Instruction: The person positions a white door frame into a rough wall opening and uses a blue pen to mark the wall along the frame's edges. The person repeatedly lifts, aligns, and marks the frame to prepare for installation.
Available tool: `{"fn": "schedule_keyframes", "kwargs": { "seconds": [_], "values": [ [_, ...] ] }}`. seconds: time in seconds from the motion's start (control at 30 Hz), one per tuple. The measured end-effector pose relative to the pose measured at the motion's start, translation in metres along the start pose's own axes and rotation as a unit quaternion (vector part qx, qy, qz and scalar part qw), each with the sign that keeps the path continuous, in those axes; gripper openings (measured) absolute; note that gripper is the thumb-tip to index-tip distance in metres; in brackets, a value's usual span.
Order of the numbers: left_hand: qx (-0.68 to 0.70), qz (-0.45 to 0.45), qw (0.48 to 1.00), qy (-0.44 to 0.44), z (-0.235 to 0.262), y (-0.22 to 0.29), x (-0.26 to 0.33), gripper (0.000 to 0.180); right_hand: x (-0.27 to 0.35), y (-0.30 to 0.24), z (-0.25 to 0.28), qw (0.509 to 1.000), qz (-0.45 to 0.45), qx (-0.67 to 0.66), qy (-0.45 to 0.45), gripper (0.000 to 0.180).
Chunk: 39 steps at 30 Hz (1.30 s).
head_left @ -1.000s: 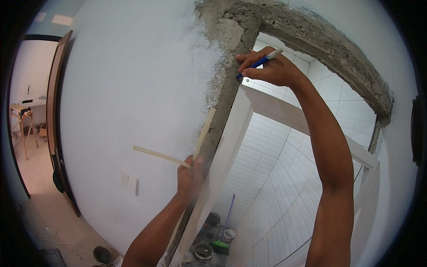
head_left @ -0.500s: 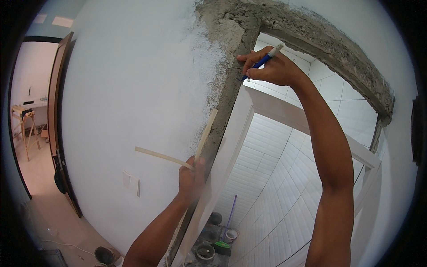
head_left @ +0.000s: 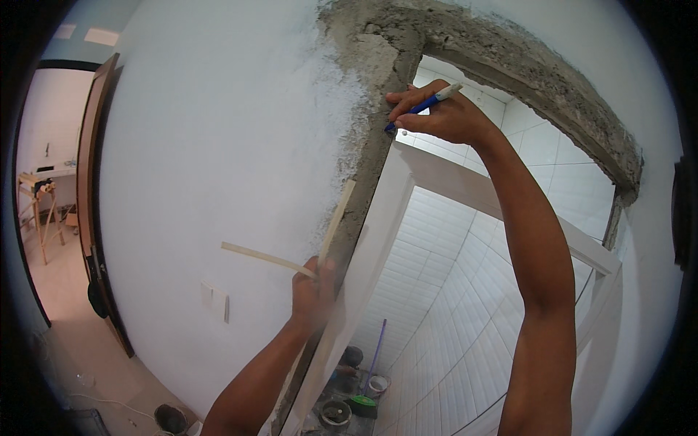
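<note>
My right hand (head_left: 443, 116) grips a blue pen with a pale end (head_left: 427, 104). The pen's tip points down-left at the rough cement edge (head_left: 383, 156) of the doorway, just above the top corner of a white frame (head_left: 392, 174). Lower down, my left hand (head_left: 314, 291) is closed around a narrow cream-coloured strip or tube (head_left: 337, 221). One length of it runs upward along the cement edge, and another sticks out left across the wall. Whether these are two ends of one piece is hidden in my fingers.
A light painted wall (head_left: 218, 145) with a switch plate (head_left: 214, 302) fills the left. Through the frame show white wall tiles (head_left: 429, 232), a green broom (head_left: 362, 401) and buckets (head_left: 335, 413). Far left stands a brown door (head_left: 98, 167), with a wooden stand (head_left: 42, 207) beyond it.
The pen has shifted slightly left and leans flatter, its tip now further onto the cement edge. My right hand has lowered a little; my left hand stays in place with the strip.
</note>
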<state>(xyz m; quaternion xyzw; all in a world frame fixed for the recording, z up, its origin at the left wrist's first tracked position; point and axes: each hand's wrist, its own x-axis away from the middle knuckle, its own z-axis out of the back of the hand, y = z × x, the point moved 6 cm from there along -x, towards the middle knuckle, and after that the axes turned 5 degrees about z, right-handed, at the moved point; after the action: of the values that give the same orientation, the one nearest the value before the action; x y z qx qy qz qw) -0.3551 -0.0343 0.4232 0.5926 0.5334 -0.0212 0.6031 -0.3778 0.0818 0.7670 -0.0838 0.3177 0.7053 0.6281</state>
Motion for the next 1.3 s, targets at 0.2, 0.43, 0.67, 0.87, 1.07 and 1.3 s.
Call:
{"fn": "schedule_keyframes", "kwargs": {
  "seconds": [0.2, 0.43, 0.67, 0.87, 1.07, 1.3],
  "values": [
    [0.020, 0.026, 0.999, -0.006, 0.000, -0.001, 0.001, 0.031, 0.001, -0.001, 0.001, 0.999, -0.012, 0.023, -0.023, 0.027],
    [0.021, -0.012, 1.000, -0.010, -0.001, 0.004, 0.001, 0.031, 0.001, 0.000, 0.000, 1.000, -0.021, 0.009, -0.017, 0.027],
    [0.007, -0.017, 1.000, 0.006, -0.001, 0.003, -0.001, 0.033, 0.000, -0.004, 0.000, 1.000, -0.006, 0.016, -0.004, 0.028],
    [0.001, -0.062, 0.998, 0.026, 0.000, 0.007, -0.002, 0.037, 0.011, -0.025, 0.010, 0.999, -0.017, 0.040, 0.017, 0.026],
    [-0.044, -0.004, 0.999, -0.004, -0.001, -0.003, -0.004, 0.034, 0.160, -0.084, -0.031, 0.968, 0.058, -0.236, 0.062, 0.017],
    [-0.013, 0.041, 0.999, -0.017, 0.003, -0.021, -0.003, 0.036, 0.518, -0.139, -0.335, 0.597, -0.612, -0.512, -0.080, 0.041]
  ]
}}
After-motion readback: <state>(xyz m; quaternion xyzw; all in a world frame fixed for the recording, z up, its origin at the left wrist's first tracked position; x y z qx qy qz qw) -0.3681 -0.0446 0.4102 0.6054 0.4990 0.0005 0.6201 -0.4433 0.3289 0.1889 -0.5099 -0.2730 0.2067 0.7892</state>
